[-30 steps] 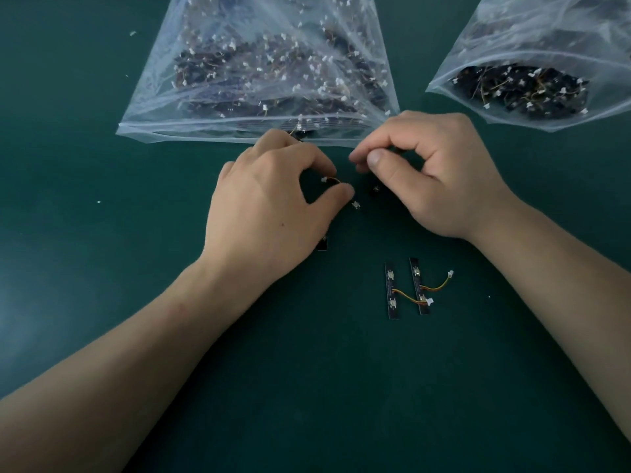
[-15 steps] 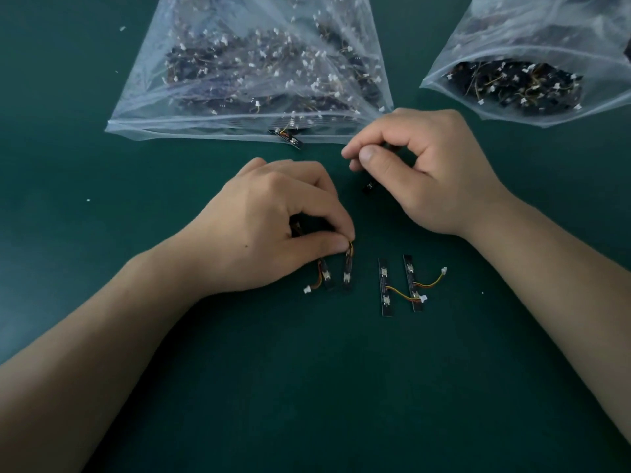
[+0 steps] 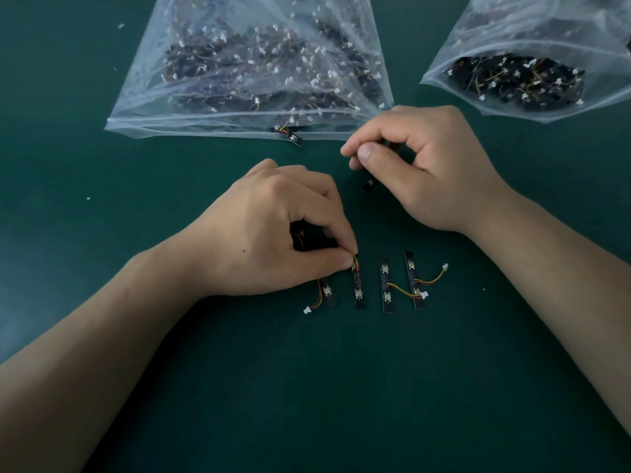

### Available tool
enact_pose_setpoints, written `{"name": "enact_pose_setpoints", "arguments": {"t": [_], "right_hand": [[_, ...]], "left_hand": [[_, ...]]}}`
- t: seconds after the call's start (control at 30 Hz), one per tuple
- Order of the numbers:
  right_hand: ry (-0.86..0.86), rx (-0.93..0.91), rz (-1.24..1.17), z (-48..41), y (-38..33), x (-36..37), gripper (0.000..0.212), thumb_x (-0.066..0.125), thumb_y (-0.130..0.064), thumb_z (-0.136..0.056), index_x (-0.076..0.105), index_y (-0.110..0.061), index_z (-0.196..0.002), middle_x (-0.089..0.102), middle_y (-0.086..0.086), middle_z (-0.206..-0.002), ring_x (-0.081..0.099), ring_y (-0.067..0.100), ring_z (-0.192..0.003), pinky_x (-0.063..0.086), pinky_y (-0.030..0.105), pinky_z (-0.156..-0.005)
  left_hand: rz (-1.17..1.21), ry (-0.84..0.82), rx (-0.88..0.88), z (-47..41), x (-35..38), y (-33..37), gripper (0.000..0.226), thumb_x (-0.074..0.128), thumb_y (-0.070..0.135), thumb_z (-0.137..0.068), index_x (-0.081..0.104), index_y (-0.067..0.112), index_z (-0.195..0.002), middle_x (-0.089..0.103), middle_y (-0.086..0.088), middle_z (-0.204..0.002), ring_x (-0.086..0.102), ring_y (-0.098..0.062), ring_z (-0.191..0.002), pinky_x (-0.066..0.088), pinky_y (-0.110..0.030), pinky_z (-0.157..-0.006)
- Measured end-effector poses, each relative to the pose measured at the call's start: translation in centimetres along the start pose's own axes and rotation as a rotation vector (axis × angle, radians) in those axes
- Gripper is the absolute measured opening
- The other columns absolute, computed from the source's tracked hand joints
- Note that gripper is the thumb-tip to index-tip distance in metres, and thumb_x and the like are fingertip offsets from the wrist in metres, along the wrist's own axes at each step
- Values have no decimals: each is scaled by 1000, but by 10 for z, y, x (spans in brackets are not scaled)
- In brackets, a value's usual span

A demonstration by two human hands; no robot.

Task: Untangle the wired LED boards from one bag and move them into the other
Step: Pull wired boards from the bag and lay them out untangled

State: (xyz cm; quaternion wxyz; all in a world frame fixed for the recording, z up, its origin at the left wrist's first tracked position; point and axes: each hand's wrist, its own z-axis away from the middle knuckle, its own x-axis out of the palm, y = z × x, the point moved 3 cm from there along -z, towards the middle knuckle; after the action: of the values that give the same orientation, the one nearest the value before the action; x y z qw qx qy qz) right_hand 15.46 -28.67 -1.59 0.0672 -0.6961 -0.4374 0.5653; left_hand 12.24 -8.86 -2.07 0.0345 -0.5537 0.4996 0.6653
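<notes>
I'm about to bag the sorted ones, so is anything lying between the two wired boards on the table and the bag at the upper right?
Only the person's own right hand: it lies across the straight line from the paired boards to the upper-right bag, pinching another board. Nothing else visible lies between them.

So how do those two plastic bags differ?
The left bag is spread wide, its boards scattered thinly; the right bag holds its boards in one dense dark heap. One board pokes from the left bag's mouth; none shows at the right bag's. Both are clear plastic, lying on the green table.
</notes>
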Motion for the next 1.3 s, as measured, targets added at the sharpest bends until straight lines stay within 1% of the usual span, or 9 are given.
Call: {"name": "enact_pose_setpoints", "arguments": {"t": [0.2,0.4,0.57,0.87,1.07,1.13,1.23,1.3], "right_hand": [[4,-1,5,0,0,0,18,61,-12,-101,78,-14,-104,75,-6,-88,70,7,-88,54,29,-82],[-1,4,0,0,1,0,18,61,-12,-101,78,-15,-105,76,-6,-89,70,7,-88,52,23,-80],[-5,2,3,0,1,1,19,60,-13,-101,78,-15,-105,75,-7,-89,70,6,-88,50,20,-80],[-6,0,11,0,0,1,18,61,-14,-101,78,-15,-105,76,-6,-89,70,7,-87,50,22,-80],[-13,5,12,0,0,1,19,60,-14,-101,78,-15,-105,76,-7,-89,70,7,-88,49,20,-80],[-12,8,10,0,0,1,19,60,-14,-101,78,-16,-105,75,-8,-89,70,7,-88,50,20,-80],[-5,15,5,0,0,0,18,61,-13,-101,78,-15,-105,75,-8,-88,70,6,-87,53,25,-81],[-7,20,2,1,0,0,18,61,-12,-100,78,-15,-104,76,-7,-88,70,7,-87,55,30,-80]], "left_hand": [[12,-19,10,0,-1,0,5,76,48,-85,78,43,-87,65,20,-93,63,-11,-93,35,-33,-90],[35,-15,-12,-1,-1,0,7,76,46,-83,77,42,-89,68,18,-94,64,-11,-97,36,-35,-93],[34,-18,-4,-1,0,-2,6,78,45,-83,77,43,-89,68,21,-95,64,-9,-98,37,-39,-96],[49,-18,25,-1,0,-3,7,79,46,-85,77,47,-91,66,23,-95,63,-6,-96,34,-35,-95],[41,-22,12,0,-2,-2,12,77,45,-85,76,44,-97,67,19,-94,64,-10,-97,34,-33,-94],[47,-12,1,-1,-2,-1,15,77,42,-85,77,39,-100,68,16,-92,65,-13,-94,37,-32,-91],[125,74,-35,0,-6,-2,17,75,30,-88,77,28,-105,68,11,-87,61,-22,-80,46,-28,-75],[121,140,-66,3,-9,-5,14,70,28,-90,75,26,-103,67,14,-84,59,-20,-78,47,-26,-71]]}}
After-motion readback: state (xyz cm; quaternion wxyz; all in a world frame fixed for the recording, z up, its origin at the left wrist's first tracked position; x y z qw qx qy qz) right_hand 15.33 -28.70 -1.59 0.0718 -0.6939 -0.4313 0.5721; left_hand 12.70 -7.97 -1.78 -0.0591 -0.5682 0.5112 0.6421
